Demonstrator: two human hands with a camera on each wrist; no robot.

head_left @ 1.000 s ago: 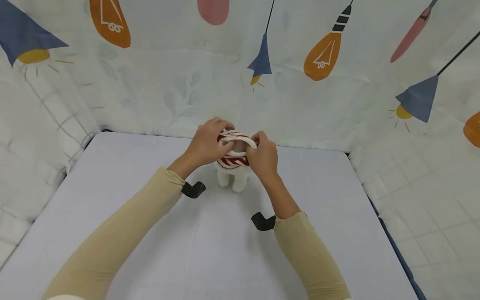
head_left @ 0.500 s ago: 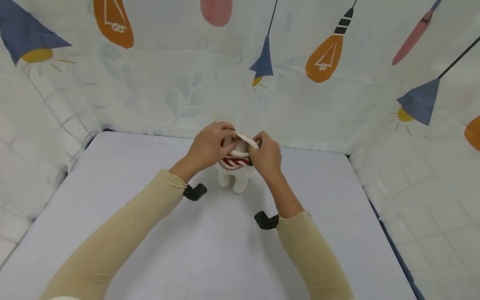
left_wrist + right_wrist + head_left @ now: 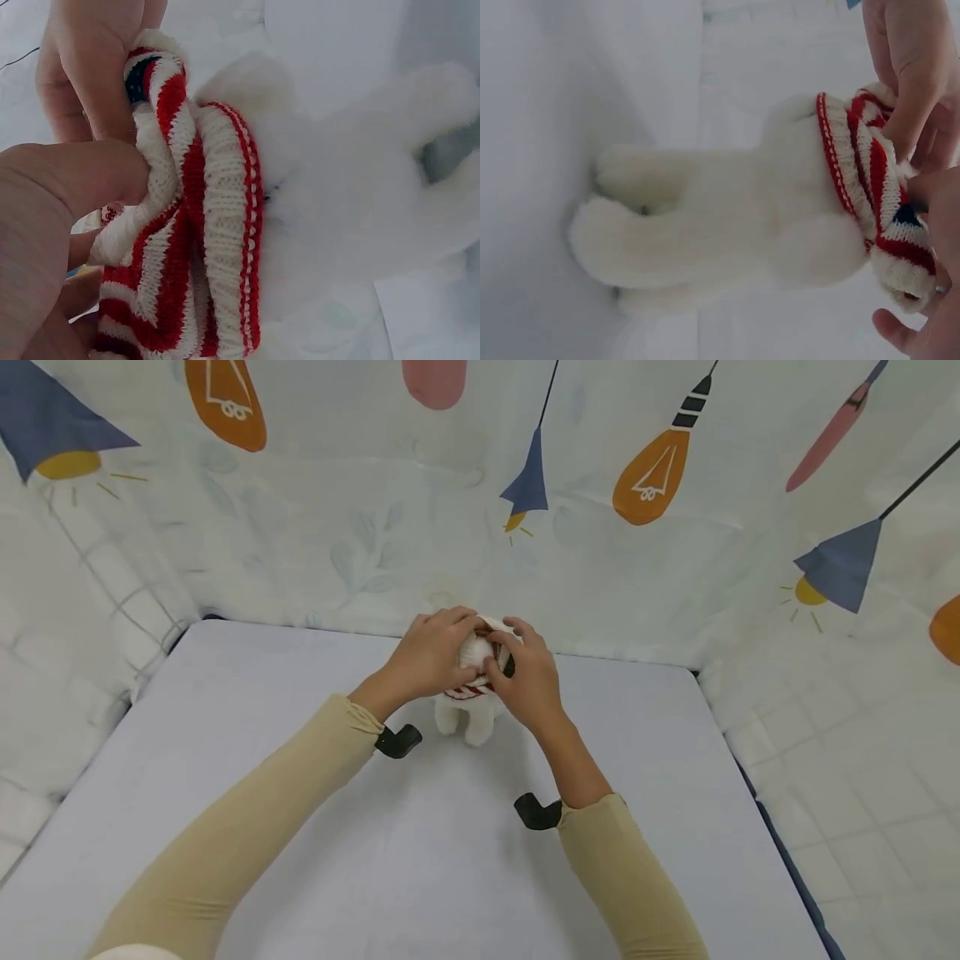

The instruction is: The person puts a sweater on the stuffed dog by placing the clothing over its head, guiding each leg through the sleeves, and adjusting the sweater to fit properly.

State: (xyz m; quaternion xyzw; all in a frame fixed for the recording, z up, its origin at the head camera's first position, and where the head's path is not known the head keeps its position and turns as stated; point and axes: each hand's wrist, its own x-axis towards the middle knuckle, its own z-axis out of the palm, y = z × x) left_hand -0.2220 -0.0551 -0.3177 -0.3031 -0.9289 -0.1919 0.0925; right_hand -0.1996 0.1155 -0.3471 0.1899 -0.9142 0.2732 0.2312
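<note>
left hand [image 3: 431, 658] pinches the striped knit garment [image 3: 161, 270]; right hand's [image 3: 529, 681] grip is unclear. fitting plush toy [image 3: 720, 210] seems underway; next needs even stretching.

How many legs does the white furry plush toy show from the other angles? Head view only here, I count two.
Observer: At least three legs show on the white furry plush toy in the right wrist view.
Operator: How is the red-and-white striped knit finished on the side nearest the legs? Too small from here.
Observer: Left wrist view: a white ribbed hem edged with red trim.
Operator: Any mark on the toy close to that hem?
Observer: Yes, a small dark mark right beside it in the left wrist view; too blurred to say what it is.
</note>
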